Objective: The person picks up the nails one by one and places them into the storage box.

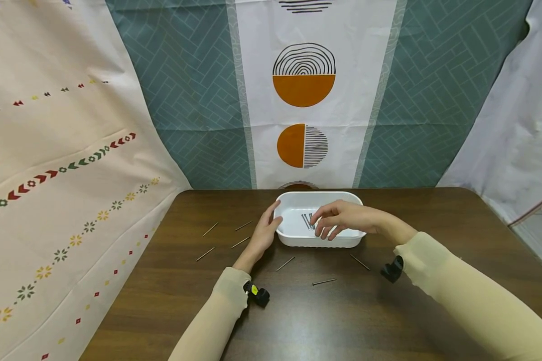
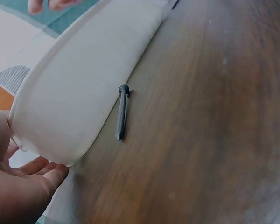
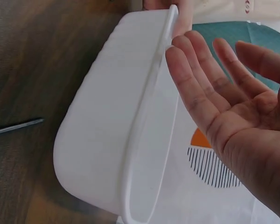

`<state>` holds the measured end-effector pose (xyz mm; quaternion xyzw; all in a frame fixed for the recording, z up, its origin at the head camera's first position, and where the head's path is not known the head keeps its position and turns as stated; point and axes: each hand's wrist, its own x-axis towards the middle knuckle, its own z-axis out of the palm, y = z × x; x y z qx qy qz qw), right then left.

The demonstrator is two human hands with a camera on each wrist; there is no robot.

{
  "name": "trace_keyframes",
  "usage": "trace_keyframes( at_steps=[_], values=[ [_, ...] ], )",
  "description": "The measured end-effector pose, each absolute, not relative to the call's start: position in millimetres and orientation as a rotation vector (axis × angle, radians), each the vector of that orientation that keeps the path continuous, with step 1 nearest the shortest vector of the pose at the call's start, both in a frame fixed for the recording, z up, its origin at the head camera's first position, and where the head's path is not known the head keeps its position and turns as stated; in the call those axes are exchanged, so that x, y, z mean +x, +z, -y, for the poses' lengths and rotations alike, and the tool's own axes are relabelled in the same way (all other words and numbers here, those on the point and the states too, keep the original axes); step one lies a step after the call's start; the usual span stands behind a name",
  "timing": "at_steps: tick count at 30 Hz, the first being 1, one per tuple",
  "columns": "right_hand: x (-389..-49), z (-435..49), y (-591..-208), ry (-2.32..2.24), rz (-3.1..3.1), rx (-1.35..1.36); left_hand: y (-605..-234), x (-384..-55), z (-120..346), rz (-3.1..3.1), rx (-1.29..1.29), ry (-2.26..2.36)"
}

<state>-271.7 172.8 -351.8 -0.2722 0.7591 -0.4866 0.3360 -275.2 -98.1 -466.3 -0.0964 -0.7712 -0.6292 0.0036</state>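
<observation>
A white oblong plastic tub [image 1: 318, 242] stands on the table with several grey nails [image 1: 305, 221] lying in it. At its left end my left hand [image 1: 265, 230] grips the tub, the thumb by the rim and the fingers around the outer wall, as the left wrist view shows. My right hand [image 1: 343, 218] hovers over the tub's right half, palm down, fingers loosely bent and apart. Nothing is held in that hand [image 3: 228, 98] in the right wrist view. It partly hides the nails in the tub. One nail [image 2: 122, 112] lies close beside the tub's front wall.
Several loose nails lie on the brown wooden table [image 1: 162, 311]: a group left of the tub, including one nail [image 1: 205, 254], and others in front, such as a nail [image 1: 323, 282] and a nail [image 1: 360, 262]. Patterned cloths [image 1: 189, 100] hang behind and at the sides.
</observation>
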Motion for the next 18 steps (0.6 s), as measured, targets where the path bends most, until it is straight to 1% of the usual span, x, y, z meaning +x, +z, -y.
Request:
trace_keyframes(
  at_steps=[7,18],
  values=[
    [-261.4,-171.1,-355.1,-1.179,-1.916,-0.747,-465.2,-275.2,98.3,2.429,-0.299,-1.966],
    [-253.7,-169.7,-371.7,-1.098,-1.85,-0.803,-464.2,-273.7,97.4,2.397,-0.304,-1.991]
  ],
)
